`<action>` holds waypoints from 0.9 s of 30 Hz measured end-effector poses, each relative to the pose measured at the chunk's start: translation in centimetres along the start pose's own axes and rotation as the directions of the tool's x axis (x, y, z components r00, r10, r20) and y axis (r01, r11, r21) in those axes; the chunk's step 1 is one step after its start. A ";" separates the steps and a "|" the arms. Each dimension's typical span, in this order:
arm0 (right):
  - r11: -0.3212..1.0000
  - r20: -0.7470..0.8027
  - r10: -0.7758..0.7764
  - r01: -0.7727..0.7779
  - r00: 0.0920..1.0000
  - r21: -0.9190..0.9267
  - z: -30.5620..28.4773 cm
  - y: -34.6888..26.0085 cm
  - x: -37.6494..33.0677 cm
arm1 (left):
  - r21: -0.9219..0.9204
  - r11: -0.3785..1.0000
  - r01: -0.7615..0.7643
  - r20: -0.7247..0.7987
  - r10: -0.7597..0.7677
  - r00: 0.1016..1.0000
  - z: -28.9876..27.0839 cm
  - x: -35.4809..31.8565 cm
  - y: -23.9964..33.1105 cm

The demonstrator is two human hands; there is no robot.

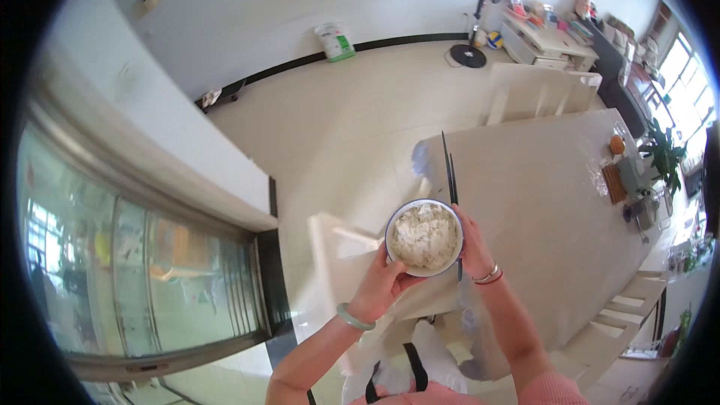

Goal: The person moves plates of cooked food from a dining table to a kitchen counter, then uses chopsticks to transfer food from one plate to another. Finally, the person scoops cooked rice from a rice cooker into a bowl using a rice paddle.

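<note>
A round white bowl (431, 274) with a blue rim is held up between my two hands, heaped with white food that looks like cooked rice (424, 235). My left hand (382, 285) grips its lower left side, thumb at the rim. On the right side, my right hand (474, 247) is closed against the bowl and also holds a pair of dark chopsticks (451, 169). Their far ends point away from me and their near ends show below the hand. The undersides of both hands' grips are hidden.
A covered table (540, 202) fills the right, with a plant (663, 151) and small items at its far end. Pale chairs (541, 94) stand around it. Left is a glass sliding door (135, 270). A standing fan (471, 52) and a bag (334, 42) are by the wall.
</note>
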State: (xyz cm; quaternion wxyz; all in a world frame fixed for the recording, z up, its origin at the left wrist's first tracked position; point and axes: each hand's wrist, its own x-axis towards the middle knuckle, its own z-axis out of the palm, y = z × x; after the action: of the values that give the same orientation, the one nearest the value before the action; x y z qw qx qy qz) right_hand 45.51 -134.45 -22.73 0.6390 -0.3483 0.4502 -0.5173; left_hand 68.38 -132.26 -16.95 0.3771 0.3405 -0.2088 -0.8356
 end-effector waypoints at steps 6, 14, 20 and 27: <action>0.522 0.314 -0.570 0.630 0.759 -0.575 21.1 5.3 -5.2 | -0.010 0.984 -0.179 -0.145 0.176 0.974 -9.0 -19.3 4.8; 0.600 0.764 -0.293 0.733 0.575 -0.322 47.4 15.3 -15.1 | -0.143 0.843 -0.519 -0.510 0.387 0.769 -20.8 -46.7 4.6; 0.831 0.723 0.488 -0.006 0.490 -0.557 63.0 17.0 -23.3 | -0.102 0.560 -0.822 -0.793 0.453 0.407 -22.0 -58.9 1.1; 0.711 0.710 0.703 -0.042 0.043 -0.701 73.0 22.0 -23.9 | 0.053 0.400 -0.915 -0.933 0.347 0.098 -23.5 -63.9 2.2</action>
State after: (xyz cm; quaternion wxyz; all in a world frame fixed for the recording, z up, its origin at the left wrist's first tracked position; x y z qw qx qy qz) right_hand 120.04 -107.73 -11.92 0.7683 -0.6045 0.1292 0.1663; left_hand 117.46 -86.50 -5.32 0.8449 0.4312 0.1275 -0.2896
